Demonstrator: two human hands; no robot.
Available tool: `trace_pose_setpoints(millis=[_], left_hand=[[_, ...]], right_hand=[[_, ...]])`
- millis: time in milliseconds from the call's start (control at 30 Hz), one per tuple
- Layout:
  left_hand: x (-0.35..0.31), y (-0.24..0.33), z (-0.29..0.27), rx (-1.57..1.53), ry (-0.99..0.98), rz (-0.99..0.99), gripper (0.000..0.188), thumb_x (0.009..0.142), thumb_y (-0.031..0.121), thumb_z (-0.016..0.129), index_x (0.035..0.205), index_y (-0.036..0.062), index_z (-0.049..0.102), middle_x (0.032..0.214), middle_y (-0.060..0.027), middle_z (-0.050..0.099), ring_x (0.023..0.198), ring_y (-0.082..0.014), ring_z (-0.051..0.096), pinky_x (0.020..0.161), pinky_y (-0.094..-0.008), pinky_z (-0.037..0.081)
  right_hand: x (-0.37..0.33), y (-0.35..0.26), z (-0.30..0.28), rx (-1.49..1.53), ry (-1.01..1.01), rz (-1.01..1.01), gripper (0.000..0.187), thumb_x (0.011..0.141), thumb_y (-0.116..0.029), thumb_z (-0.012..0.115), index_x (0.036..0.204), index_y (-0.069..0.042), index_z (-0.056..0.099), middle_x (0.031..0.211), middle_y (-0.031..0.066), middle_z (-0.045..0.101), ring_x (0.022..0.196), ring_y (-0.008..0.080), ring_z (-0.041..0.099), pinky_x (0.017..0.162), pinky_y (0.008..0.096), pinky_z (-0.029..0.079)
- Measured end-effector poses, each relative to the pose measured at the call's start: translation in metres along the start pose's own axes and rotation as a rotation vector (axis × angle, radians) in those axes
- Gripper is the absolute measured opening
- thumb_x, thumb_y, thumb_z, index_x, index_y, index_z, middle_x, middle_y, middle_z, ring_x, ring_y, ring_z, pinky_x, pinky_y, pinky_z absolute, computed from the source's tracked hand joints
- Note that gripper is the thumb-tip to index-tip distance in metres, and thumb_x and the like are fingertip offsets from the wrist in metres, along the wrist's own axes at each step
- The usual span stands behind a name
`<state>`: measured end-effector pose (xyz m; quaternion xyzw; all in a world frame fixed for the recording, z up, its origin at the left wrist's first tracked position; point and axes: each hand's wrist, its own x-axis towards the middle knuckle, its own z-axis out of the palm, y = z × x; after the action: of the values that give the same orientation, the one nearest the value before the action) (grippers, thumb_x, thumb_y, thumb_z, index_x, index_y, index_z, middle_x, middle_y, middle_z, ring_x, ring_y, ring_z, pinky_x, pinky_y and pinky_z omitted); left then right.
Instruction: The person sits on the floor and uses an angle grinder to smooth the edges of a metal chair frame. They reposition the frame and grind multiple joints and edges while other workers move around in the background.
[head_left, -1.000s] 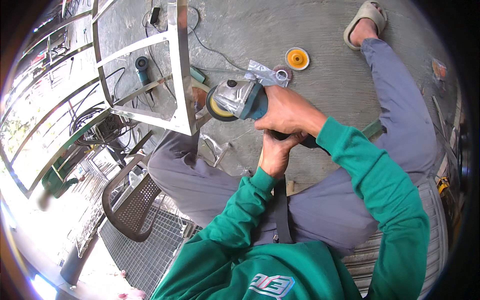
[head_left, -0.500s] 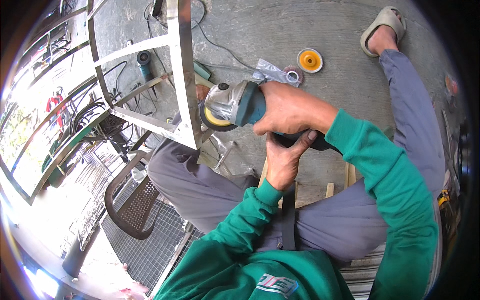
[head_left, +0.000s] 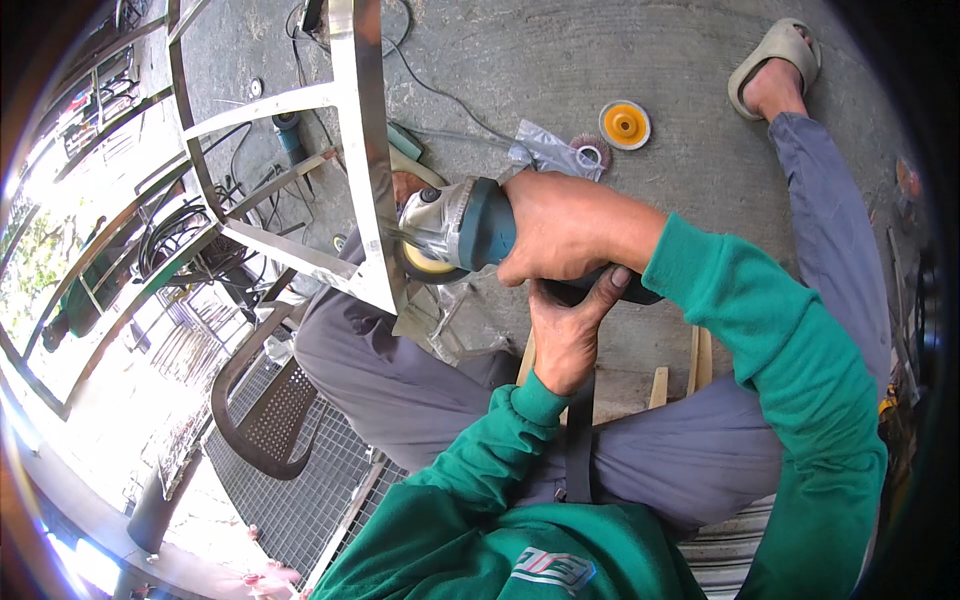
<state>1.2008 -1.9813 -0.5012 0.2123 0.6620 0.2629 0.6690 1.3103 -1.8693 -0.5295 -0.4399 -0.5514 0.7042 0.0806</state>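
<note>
Grasping the teal and silver angle grinder (head_left: 470, 222) firmly with the right hand (head_left: 588, 226), with fingers wrapped over the teal body. Clasping its dark rear part (head_left: 640, 291) from the near side with the left hand (head_left: 566, 338), with thumb (head_left: 608, 289) laid along it and the other fingers hidden underneath. Holding the yellow pad (head_left: 428, 264) of the grinder just beside the near corner of the silver metal frame (head_left: 366, 150); cannot tell about contact. On the concrete floor (head_left: 690, 180), beyond the right hand, can see an orange-yellow disc (head_left: 627, 125) near a reddish ring-shaped disc (head_left: 592, 152) and a clear plastic bag (head_left: 550, 150).
</note>
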Motion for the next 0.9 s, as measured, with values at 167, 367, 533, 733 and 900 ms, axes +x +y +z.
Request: trace_pose_setpoints(millis=[167,367,533,733,900], left_hand=[[0.0001,0.0033,-0.0001,0.030,0.003,0.015,0.078,0.082,0.017,0.092,0.140,-0.0054,0.045,0.133,-0.0146,0.059,0.123,-0.0223,0.058,0.106,-0.0360,0.047],[-0.0006,-0.0015,0.0013,-0.040,0.023,0.009,0.078,0.083,0.019,0.091,0.140,-0.0057,0.045,0.135,-0.0150,0.059,0.124,-0.0229,0.057,0.106,-0.0359,0.046],[-0.0020,-0.0005,0.0022,-0.067,-0.011,0.005,0.075,0.084,0.021,0.090,0.139,-0.0059,0.046,0.134,-0.0157,0.060,0.123,-0.0232,0.058,0.106,-0.0360,0.046],[-0.0032,0.0033,0.0035,0.018,-0.008,-0.027,0.077,0.085,0.025,0.090,0.138,-0.0056,0.045,0.132,-0.0159,0.060,0.122,-0.0231,0.059,0.106,-0.0373,0.046],[-0.0040,0.0009,0.0062,0.057,0.028,-0.011,0.076,0.086,0.026,0.089,0.139,-0.0058,0.045,0.132,-0.0151,0.060,0.122,-0.0227,0.058,0.107,-0.0363,0.045]], right_hand=[[0.0018,-0.0029,-0.0018,-0.032,-0.013,0.011,0.046,0.067,-0.029,0.080,0.090,0.010,0.073,0.084,0.0281,0.073,0.076,0.0395,0.073,0.069,0.0445,0.059],[-0.0010,-0.0063,-0.0037,-0.018,-0.028,0.044,0.044,0.068,-0.028,0.079,0.089,0.010,0.073,0.084,0.0280,0.073,0.075,0.0391,0.073,0.068,0.0448,0.058],[-0.0011,-0.0069,-0.0066,-0.027,-0.049,0.061,0.045,0.068,-0.029,0.080,0.089,0.010,0.074,0.084,0.0269,0.073,0.075,0.0377,0.074,0.068,0.0448,0.058],[0.0013,-0.0025,-0.0057,0.035,-0.079,0.043,0.046,0.067,-0.028,0.082,0.090,0.010,0.074,0.085,0.0262,0.073,0.076,0.0366,0.074,0.068,0.0448,0.058],[0.0000,0.0003,-0.0053,0.040,-0.095,0.030,0.046,0.067,-0.029,0.082,0.091,0.009,0.074,0.087,0.0254,0.074,0.079,0.0361,0.074,0.069,0.0446,0.058]])
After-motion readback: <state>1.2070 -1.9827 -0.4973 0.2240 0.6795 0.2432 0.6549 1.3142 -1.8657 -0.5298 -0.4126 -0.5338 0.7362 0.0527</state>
